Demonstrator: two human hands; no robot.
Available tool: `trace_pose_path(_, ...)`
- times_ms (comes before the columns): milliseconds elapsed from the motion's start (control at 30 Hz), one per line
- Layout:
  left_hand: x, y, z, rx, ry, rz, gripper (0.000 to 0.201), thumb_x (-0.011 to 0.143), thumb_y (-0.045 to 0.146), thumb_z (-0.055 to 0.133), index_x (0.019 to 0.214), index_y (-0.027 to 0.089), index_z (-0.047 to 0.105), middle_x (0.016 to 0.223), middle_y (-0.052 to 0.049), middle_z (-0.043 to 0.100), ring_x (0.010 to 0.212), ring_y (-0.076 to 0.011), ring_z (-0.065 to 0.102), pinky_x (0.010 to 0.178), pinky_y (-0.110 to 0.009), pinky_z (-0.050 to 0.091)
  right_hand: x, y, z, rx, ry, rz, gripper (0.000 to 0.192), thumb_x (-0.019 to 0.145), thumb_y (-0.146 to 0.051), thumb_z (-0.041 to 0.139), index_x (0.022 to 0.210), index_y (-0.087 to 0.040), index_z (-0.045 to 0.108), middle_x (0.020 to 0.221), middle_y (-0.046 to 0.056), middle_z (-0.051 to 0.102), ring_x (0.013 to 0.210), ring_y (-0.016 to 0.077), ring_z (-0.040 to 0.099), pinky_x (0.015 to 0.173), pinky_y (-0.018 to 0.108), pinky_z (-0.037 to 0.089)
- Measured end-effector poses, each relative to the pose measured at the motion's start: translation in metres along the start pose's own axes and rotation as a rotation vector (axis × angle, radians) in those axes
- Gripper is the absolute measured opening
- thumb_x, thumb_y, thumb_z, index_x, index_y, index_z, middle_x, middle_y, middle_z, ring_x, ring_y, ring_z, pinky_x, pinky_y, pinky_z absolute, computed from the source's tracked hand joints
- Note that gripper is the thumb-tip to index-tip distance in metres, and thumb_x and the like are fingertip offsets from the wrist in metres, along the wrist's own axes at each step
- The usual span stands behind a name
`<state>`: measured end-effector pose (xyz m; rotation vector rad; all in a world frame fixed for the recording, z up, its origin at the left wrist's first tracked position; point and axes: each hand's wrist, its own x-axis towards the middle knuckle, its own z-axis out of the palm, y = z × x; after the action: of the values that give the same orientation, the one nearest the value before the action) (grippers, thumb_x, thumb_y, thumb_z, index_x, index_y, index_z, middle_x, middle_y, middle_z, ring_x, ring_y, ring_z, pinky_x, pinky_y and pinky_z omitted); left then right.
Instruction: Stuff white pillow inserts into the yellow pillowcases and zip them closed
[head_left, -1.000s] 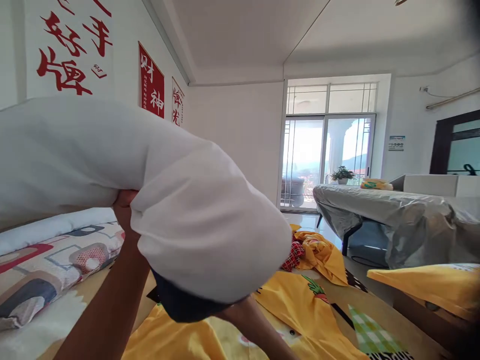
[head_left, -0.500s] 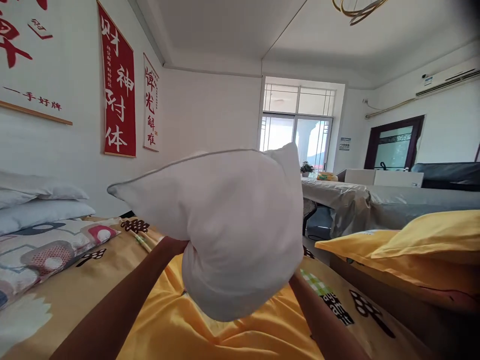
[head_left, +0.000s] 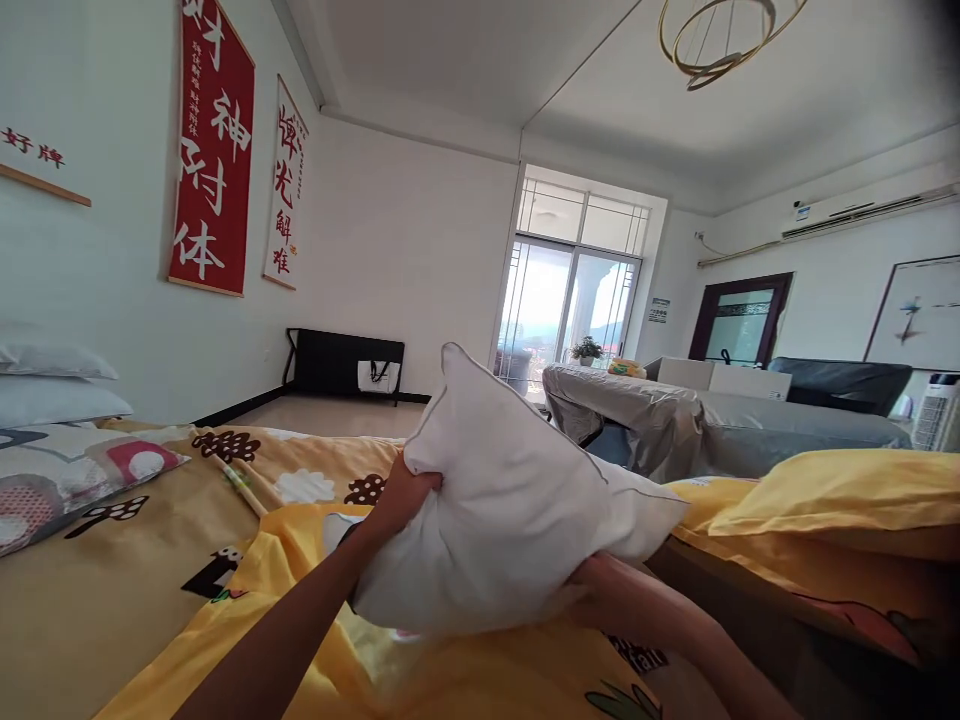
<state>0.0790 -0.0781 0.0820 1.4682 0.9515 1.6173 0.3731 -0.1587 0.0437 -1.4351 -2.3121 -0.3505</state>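
A plump white pillow [head_left: 510,500] is held just above a yellow patterned bed cover [head_left: 315,560]. My left hand [head_left: 401,495] grips the pillow's left edge, fingers pressed into the fabric. My right hand [head_left: 592,590] holds its lower right side from underneath. Both forearms reach forward from the bottom of the view. The pillow's far corner points up and its right corner points toward the yellow pillows.
Stacked pillows [head_left: 52,400], white and patterned, lie at the left by the wall. Yellow pillows [head_left: 825,500] sit at the right. Beyond stand a grey covered table [head_left: 675,420], glass balcony doors [head_left: 570,310] and a black folded frame [head_left: 345,365] against the wall.
The pillow has come down from in front of my face to just above the yellow cover, and it has turned. Both hands kept their grip on it.
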Motion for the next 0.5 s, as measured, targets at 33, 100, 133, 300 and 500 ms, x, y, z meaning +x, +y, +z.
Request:
trace_pose_path(33, -0.001, 0.0, 0.001, 0.015, 0.001, 0.018, 0.018, 0.047, 0.015, 0.056, 0.065, 0.018, 0.058, 0.065, -0.001, 0.062, 0.072, -0.021, 0.056, 0.066, -0.03, 0.046, 0.005, -0.016, -0.018, 0.064, -0.053, -0.064, 0.013, 0.073, -0.025, 0.064, 0.08, -0.034, 0.07, 0.085, 0.0, 0.073, 0.076, 0.0179, 0.067, 0.064, 0.026, 0.053)
trace_pose_path(100, -0.002, 0.002, 0.001, 0.045, -0.011, 0.055, 0.016, 0.048, 0.018, 0.056, 0.064, 0.017, 0.058, 0.064, 0.0, 0.061, 0.07, -0.0202, 0.055, 0.064, -0.029, 0.044, 0.022, -0.047, -0.05, 0.143, 0.198, -0.088, 0.025, 0.081, -0.033, 0.062, 0.105, -0.033, 0.065, 0.102, 0.004, 0.07, 0.09, 0.0204, 0.065, 0.076, 0.032, 0.054)
trace_pose_path(133, -0.003, 0.005, 0.001, 0.06, -0.024, 0.073, 0.015, 0.049, 0.019, 0.057, 0.063, 0.017, 0.058, 0.064, -0.001, 0.061, 0.071, -0.0202, 0.055, 0.064, -0.028, 0.044, 0.035, -0.06, -0.062, 0.137, 0.357, -0.075, 0.047, 0.079, -0.038, 0.064, 0.124, -0.032, 0.055, 0.118, 0.006, 0.064, 0.105, 0.0241, 0.061, 0.086, 0.038, 0.051)
trace_pose_path(300, -0.011, 0.023, -0.002, 0.189, -0.15, 0.166, 0.024, 0.058, 0.028, 0.06, 0.077, 0.014, 0.067, 0.079, -0.004, 0.069, 0.08, -0.0241, 0.059, 0.071, -0.03, 0.045, 0.114, -0.085, -0.076, 0.069, 0.631, 0.18, 0.108, 0.064, -0.056, 0.074, 0.149, -0.02, 0.016, 0.144, 0.02, 0.036, 0.135, 0.0388, 0.03, 0.102, 0.059, 0.03)
trace_pose_path(500, -0.015, 0.022, -0.037, 0.436, -0.189, 0.178, 0.05, 0.073, 0.051, 0.061, 0.107, 0.014, 0.062, 0.103, -0.01, 0.069, 0.093, -0.0287, 0.062, 0.08, -0.037, 0.048, 0.163, -0.07, -0.065, 0.549, 0.354, 0.205, 0.054, 0.057, -0.044, 0.077, 0.102, -0.018, 0.062, 0.092, 0.007, 0.068, 0.086, 0.0275, 0.061, 0.075, 0.039, 0.046)
